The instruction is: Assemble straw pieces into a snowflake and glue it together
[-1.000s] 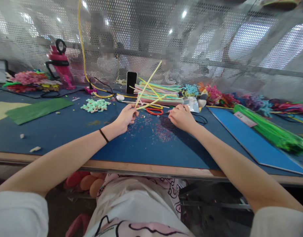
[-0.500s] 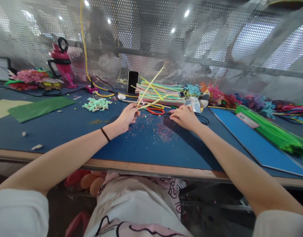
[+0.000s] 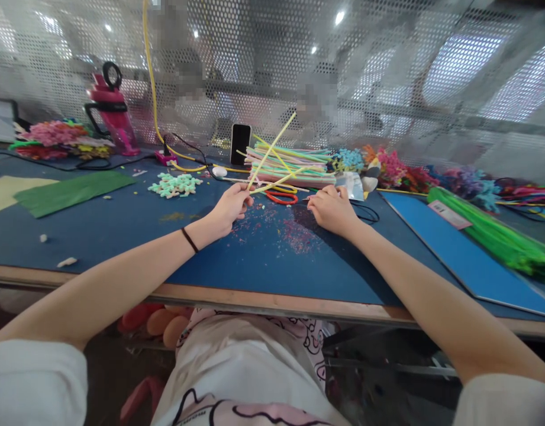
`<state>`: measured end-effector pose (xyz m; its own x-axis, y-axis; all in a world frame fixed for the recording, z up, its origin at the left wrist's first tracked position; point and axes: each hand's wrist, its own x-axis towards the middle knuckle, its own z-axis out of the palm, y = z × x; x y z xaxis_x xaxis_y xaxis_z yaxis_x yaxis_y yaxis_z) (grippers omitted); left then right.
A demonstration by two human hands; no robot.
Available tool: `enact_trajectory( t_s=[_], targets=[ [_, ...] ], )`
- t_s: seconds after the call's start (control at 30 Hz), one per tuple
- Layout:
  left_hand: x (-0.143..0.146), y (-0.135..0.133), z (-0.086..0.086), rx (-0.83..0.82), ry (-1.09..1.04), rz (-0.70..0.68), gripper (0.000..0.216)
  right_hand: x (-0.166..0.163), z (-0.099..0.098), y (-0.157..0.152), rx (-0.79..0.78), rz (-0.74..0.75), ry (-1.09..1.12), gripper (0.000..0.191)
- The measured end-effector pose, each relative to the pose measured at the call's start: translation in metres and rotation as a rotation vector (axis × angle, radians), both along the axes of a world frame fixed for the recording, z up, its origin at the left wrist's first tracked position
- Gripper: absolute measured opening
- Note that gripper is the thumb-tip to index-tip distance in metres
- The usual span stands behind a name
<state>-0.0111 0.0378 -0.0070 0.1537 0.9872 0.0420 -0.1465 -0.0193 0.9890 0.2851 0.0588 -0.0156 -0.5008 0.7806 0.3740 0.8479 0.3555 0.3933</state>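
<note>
My left hand (image 3: 233,208) is closed, pinching pale yellow pipe cleaners (image 3: 272,148) near their lower ends. The stems fan out from the fingertips, one slanting steeply up and another lying lower toward the right. My right hand (image 3: 332,210) rests on the blue tabletop with its fingers bent together; a small thin tip pokes out at the fingertips, too small to name. Between the hands lie an orange-red loop (image 3: 281,199) and scattered colored bits (image 3: 296,234). Just beyond sits a stack of pastel pipe cleaners (image 3: 294,163).
A phone (image 3: 241,144) stands upright behind. Mint-green fuzzy pieces (image 3: 174,185), green sheet (image 3: 77,192) and a pink bottle (image 3: 115,112) are on the left. At right lie a blue board (image 3: 450,248) and a bagged green bundle (image 3: 494,236). Perforated metal (image 3: 263,53) rises behind the table.
The camera view has shifted slightly. My left hand keeps the yellow pipe cleaners in nearly the same pose, and my right hand stays on the table, its fingers turned a little.
</note>
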Motion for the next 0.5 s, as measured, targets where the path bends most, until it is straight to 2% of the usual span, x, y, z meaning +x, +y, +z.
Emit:
enact_trajectory(
  t_s=[0.2,0.37,0.43,0.5],
  targets=[
    [0.0,0.001,-0.001,-0.001,0.001,0.006,0.014,-0.001,0.004,-0.003,0.039,-0.031,0.044,0.041],
    [0.0,0.0,-0.001,-0.002,-0.002,-0.004,0.014,0.002,0.014,-0.004,0.021,-0.04,0.189,0.038],
    [0.0,-0.001,0.0,-0.004,0.009,-0.004,0.015,0.005,0.027,-0.008,-0.06,-0.051,0.265,0.036],
    [0.0,-0.002,0.002,-0.008,0.02,0.003,0.015,0.009,0.047,-0.017,-0.243,-0.025,0.34,0.035]
  ],
)
